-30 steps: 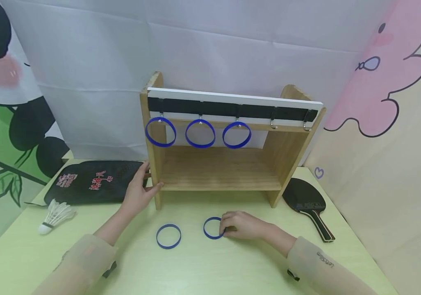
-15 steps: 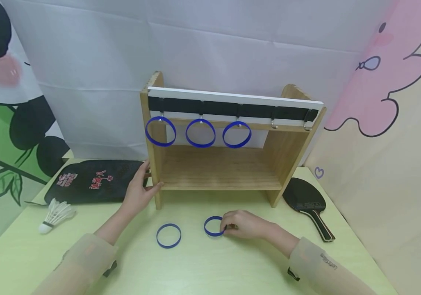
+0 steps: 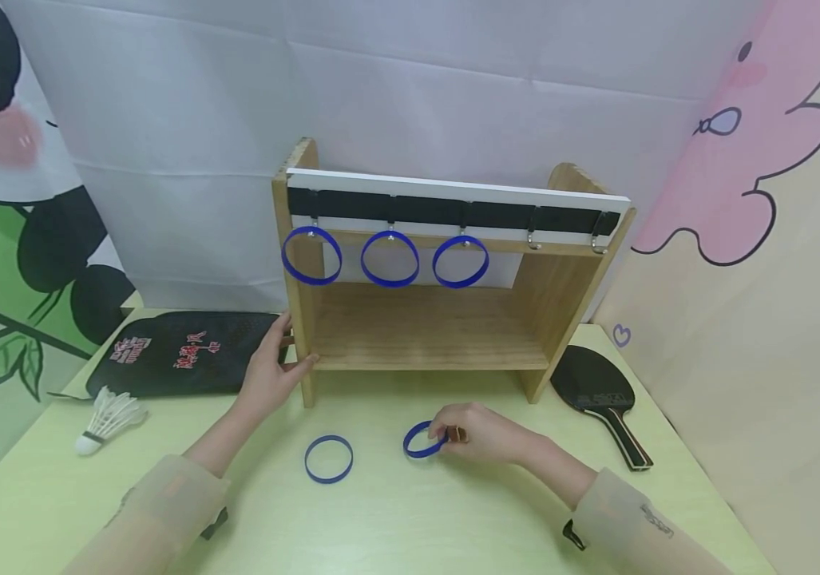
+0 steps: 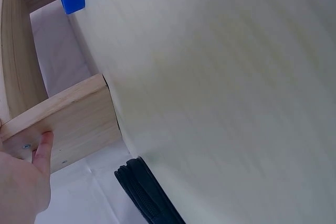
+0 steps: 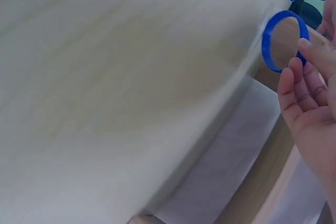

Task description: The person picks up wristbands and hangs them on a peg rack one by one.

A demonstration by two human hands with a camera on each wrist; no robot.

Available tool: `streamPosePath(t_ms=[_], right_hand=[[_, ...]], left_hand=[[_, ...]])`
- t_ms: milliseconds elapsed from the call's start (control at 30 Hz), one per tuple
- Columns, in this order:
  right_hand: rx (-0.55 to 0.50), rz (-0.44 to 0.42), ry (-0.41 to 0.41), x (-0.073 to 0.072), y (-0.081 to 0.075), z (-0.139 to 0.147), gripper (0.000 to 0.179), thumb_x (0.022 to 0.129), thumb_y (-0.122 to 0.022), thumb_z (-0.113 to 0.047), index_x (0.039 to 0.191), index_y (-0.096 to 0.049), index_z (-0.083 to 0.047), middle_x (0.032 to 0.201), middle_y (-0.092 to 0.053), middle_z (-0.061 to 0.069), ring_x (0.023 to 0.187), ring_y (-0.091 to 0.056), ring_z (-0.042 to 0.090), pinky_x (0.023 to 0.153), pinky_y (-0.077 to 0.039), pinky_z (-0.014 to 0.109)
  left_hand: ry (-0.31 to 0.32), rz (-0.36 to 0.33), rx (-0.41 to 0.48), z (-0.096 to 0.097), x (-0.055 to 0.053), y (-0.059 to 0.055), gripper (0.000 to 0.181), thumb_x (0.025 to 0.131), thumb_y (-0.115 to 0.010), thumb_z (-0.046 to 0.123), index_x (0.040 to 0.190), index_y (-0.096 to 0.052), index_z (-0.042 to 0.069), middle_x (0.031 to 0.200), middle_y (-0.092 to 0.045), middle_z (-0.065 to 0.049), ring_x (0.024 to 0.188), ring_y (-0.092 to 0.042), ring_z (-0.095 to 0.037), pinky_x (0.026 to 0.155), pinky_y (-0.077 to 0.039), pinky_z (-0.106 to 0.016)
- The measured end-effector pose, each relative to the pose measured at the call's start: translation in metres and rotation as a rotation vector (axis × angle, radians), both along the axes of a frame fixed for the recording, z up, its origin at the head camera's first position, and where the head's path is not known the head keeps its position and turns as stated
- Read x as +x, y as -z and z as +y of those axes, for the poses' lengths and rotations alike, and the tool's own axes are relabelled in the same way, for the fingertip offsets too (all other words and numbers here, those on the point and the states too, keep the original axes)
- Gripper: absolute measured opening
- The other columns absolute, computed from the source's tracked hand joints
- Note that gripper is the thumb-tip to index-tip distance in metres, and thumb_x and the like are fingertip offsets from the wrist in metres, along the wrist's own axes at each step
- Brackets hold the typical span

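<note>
My right hand [image 3: 483, 433] pinches a blue ring [image 3: 415, 449] between thumb and fingers, over the table in front of the wooden rack [image 3: 424, 327]. In the right wrist view the same ring [image 5: 266, 45] stands tilted at the fingertips. My left hand [image 3: 269, 375] holds the rack's left side panel, thumb at the front edge and fingers along the outer face; the left wrist view shows these fingers [image 4: 45, 150] against the wood. Another blue ring [image 3: 307, 467] lies flat on the table. Three blue rings hang on the rack's left and middle hooks, the rightmost ring [image 3: 461, 284] among them.
Two bare hooks, one of them the far-right hook [image 3: 599, 243], hang from the rack's black strip. A black case [image 3: 165, 375] and a shuttlecock [image 3: 109, 419] lie at left. A table tennis bat [image 3: 592, 379] lies close to the rack's right side.
The right hand has raised the pinched ring slightly and tilted it, shifting a little to the right. The left hand has stayed on the rack.
</note>
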State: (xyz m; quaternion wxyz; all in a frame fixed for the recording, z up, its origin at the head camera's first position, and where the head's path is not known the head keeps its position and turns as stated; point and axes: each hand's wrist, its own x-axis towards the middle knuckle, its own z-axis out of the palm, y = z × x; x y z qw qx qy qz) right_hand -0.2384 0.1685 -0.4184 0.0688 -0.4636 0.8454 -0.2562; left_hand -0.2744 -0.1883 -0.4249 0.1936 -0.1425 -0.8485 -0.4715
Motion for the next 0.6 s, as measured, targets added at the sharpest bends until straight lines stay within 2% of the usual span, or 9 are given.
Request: streamPosePath(t_ms=[133,367,600], right_hand=[[-0.025,0.005,-0.01,0.004,-0.011,0.002,0.019,0.082,-0.07,0.001,0.1,-0.067,-0.003,0.093,-0.066,0.005,0.073,-0.058,0.009,0.061,-0.055,0.018],[-0.051,0.017,0.015,0.011,-0.031,0.009,0.02,0.081,-0.07,0.001,0.099,-0.067,-0.006,0.094,-0.066,0.004,0.076,-0.058,0.005,0.063,-0.055,0.014],[-0.089,0.166,0.022,0.015,-0.052,0.02,0.02,0.079,-0.072,0.001,0.096,-0.066,-0.008,0.088,-0.065,0.002,0.071,-0.058,0.005,0.058,-0.054,0.015]], left_hand=[[-0.004,-0.009,0.0,0.0,0.0,0.0,0.082,0.088,-0.068,0.017,0.152,-0.017,0.018,0.146,-0.033,-0.019,0.119,-0.05,-0.036,0.08,-0.058,-0.039],[-0.004,-0.018,-0.005,-0.001,0.0,-0.001,0.081,0.089,-0.067,0.017,0.152,-0.017,0.016,0.145,-0.033,-0.02,0.119,-0.049,-0.037,0.081,-0.058,-0.041],[0.0,-0.011,0.004,0.0,0.001,-0.002,0.081,0.088,-0.068,0.015,0.151,-0.019,0.017,0.144,-0.035,-0.019,0.119,-0.049,-0.037,0.08,-0.059,-0.041]])
